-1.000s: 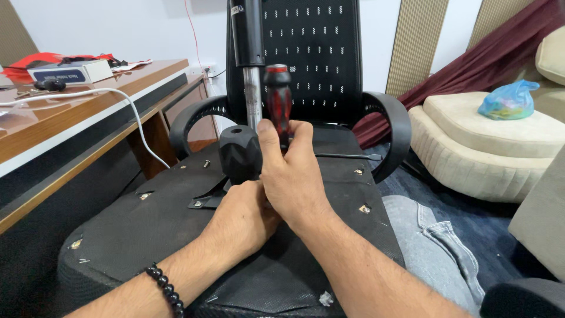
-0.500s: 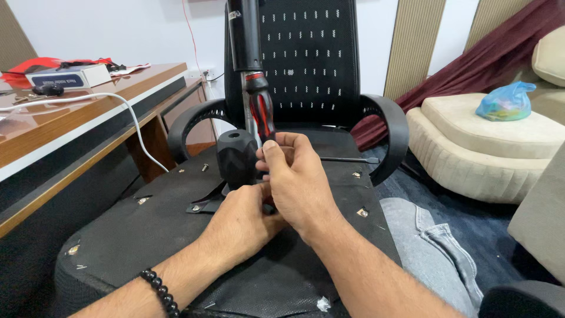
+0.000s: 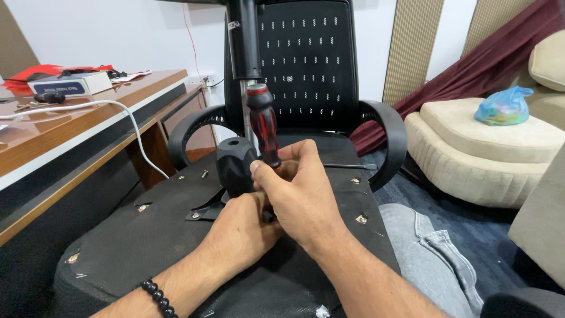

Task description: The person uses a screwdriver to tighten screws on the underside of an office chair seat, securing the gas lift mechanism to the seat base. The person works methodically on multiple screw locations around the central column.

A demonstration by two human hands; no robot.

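R hand (image 3: 300, 197) closed round red-and-black plastic-handled screwdriver (image 3: 263, 126), upright over upturned black office-chair seat underside (image 3: 141, 247). L hand (image 3: 241, 232) curled at its tip, beside black faceted knob (image 3: 235, 165); grip contents hidden. Risk, my read: tip slips off screw, jabs L fingers.

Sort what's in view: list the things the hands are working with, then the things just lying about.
In use:
- red-and-black screwdriver, held by the right hand
- black knob
- upturned chair seat, where the left hand rests
- gas-lift column

Lying about:
- white cable on the wooden desk
- blue plastic bag
- cream cushion seat
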